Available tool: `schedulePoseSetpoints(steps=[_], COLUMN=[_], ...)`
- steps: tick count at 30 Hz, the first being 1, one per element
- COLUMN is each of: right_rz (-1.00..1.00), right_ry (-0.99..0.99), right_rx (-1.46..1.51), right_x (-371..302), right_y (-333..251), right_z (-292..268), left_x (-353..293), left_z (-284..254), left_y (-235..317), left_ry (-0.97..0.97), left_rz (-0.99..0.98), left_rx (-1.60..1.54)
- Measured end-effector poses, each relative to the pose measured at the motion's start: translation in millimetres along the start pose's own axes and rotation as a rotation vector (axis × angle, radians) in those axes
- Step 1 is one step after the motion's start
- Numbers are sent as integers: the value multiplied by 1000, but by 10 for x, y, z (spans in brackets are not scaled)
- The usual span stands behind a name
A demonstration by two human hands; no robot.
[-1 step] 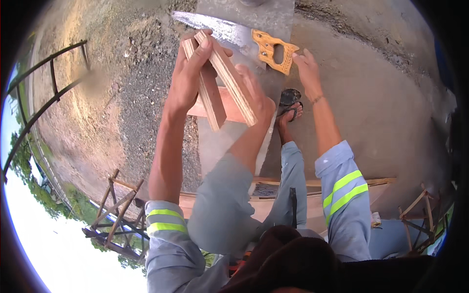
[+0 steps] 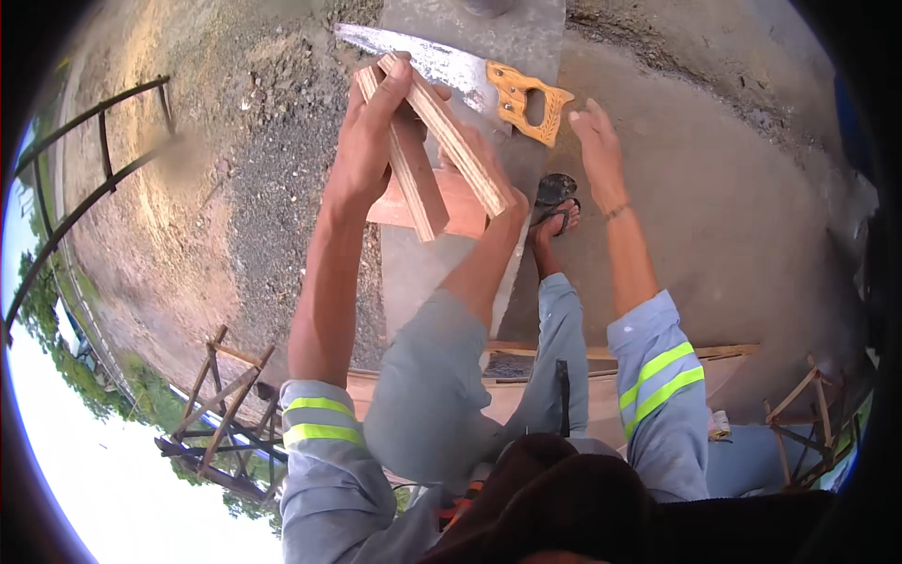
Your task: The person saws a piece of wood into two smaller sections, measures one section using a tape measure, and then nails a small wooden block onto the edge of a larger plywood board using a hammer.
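Observation:
My left hand (image 2: 362, 141) is closed around two narrow plywood strips, its thumb pressed across their upper ends. The left strip (image 2: 413, 174) and the right strip (image 2: 456, 141) spread apart toward their lower ends. Beyond them is a handsaw with a speckled, worn blade (image 2: 413, 54) and a yellow-brown wooden handle (image 2: 507, 89). My right hand (image 2: 594, 132) hovers just right of that handle, its fingers loosely bent with nothing visible in them; a small gap separates them from the handle. Part of the saw's blade is hidden behind the strips and my left hand.
Under my bent left leg lies a reddish board (image 2: 460, 209). My right foot (image 2: 567, 218) stands in a black flip-flop on the concrete (image 2: 714, 216). Gravel (image 2: 282, 188) spreads at the left. Wooden frames (image 2: 225, 404) stand at lower left and lower right (image 2: 803, 423).
My left hand has shifted the two strips slightly right, and their lower ends have risen a little. My right hand has drawn slightly away from the saw handle.

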State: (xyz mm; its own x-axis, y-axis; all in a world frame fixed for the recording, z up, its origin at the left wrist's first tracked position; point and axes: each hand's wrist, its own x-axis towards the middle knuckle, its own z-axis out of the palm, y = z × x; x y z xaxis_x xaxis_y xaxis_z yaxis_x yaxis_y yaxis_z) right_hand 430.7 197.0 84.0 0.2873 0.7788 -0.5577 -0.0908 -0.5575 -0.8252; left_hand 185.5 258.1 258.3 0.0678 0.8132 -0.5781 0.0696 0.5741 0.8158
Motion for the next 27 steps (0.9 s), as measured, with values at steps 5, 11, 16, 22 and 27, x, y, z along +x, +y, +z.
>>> schedulePoseSetpoints(steps=[5,11,16,22,27], right_rz=[-198,-843,-827,-377,-359], right_ry=[-488,-79,152,454,757], right_rx=[357,30,124,654,-65], right_x=[-1535,-2055,-2334,-2754,-3477], right_y=[-1141,-2056,-2299,-1905,-965], right_z=[-345,-683,-1422,-2467,-3386], left_x=[-20,-439,-776,-1344,-1683], left_z=[343,1360,2317,3213,3763], left_y=[405,1261,1265,402,66], left_ry=[88,-127,-273,-274,-501], left_rz=[-64,-24,-73,-251,-281], left_rx=[-431,-554,-651,-603,-291])
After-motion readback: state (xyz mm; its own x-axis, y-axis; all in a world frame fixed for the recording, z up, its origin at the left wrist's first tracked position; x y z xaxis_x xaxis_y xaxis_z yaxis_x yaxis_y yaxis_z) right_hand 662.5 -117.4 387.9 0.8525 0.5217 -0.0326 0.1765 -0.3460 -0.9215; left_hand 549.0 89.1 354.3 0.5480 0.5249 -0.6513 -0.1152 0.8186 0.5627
